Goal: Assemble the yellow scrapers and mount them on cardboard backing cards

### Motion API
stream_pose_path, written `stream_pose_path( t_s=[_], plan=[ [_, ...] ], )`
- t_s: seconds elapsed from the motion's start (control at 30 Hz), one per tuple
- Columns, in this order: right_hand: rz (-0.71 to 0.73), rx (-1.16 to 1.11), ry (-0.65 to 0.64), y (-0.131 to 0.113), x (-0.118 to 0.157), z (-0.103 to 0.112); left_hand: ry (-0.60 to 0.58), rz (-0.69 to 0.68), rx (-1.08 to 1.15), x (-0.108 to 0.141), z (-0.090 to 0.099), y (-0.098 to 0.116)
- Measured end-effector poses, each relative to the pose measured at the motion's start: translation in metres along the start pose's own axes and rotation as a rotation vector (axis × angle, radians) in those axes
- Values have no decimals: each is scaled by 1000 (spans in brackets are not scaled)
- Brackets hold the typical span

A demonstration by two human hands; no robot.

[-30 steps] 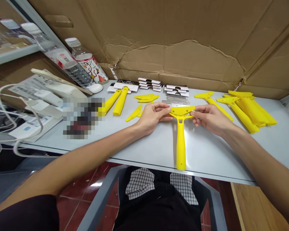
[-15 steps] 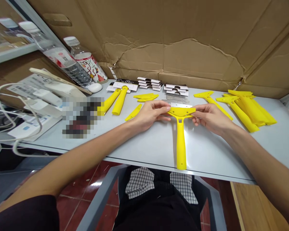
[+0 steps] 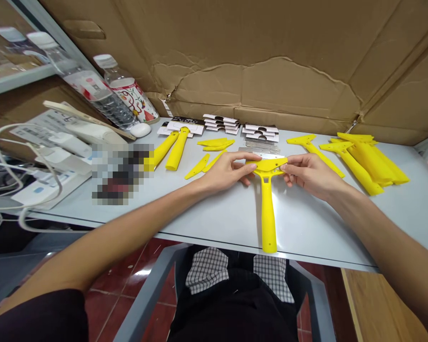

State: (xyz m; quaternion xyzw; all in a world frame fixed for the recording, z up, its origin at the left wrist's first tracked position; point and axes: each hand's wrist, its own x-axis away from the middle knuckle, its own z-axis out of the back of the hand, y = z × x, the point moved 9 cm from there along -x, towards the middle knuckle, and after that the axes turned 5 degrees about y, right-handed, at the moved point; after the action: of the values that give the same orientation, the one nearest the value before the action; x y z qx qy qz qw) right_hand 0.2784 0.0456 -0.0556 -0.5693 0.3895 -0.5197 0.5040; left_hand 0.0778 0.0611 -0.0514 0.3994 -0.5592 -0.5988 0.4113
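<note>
In the head view a yellow scraper [image 3: 268, 213] lies with its handle towards me, near the table's front edge. On its head a yellow cover plate [image 3: 269, 165] sits tilted, its right end higher, and a strip of metal blade [image 3: 271, 156] shows behind it. My left hand [image 3: 231, 170] is closed on the left end of the plate and head, thumb on top. At the right end my right hand [image 3: 305, 175] pinches the plate between thumb and fingers. Loose yellow cover plates [image 3: 199, 166] lie left of my left hand. Behind the scraper rests a stack of blades [image 3: 261, 145].
Several yellow scraper handles [image 3: 378, 161] are piled at the right, and two more yellow handles [image 3: 178, 149] lie left of centre. Folded cards [image 3: 221, 123] line the back. Plastic bottles [image 3: 133, 97], white boxes and cables [image 3: 21, 173] crowd the left. Cardboard [image 3: 253, 52] forms the back wall.
The cover plate has tilted on the scraper head, its left end dropping towards me. My left hand has shifted slightly, with its thumb lower, uncovering another loose plate behind it.
</note>
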Motion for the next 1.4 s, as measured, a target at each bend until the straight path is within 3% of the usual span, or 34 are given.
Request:
stream_pose_path(
  t_s=[0.33,0.6,0.9,1.4],
  plan=[
    [-39,-32,-5,8,-1,0,-15,56,-41,-1,6,-2],
    [-42,-46,-39,4,2,-4,28,48,6,-2,8,0],
    [-8,-86,-23,0,1,0,81,158,-17,3,8,2],
    [-62,-103,29,1,2,-1,161,186,-91,10,8,11]
  ],
)
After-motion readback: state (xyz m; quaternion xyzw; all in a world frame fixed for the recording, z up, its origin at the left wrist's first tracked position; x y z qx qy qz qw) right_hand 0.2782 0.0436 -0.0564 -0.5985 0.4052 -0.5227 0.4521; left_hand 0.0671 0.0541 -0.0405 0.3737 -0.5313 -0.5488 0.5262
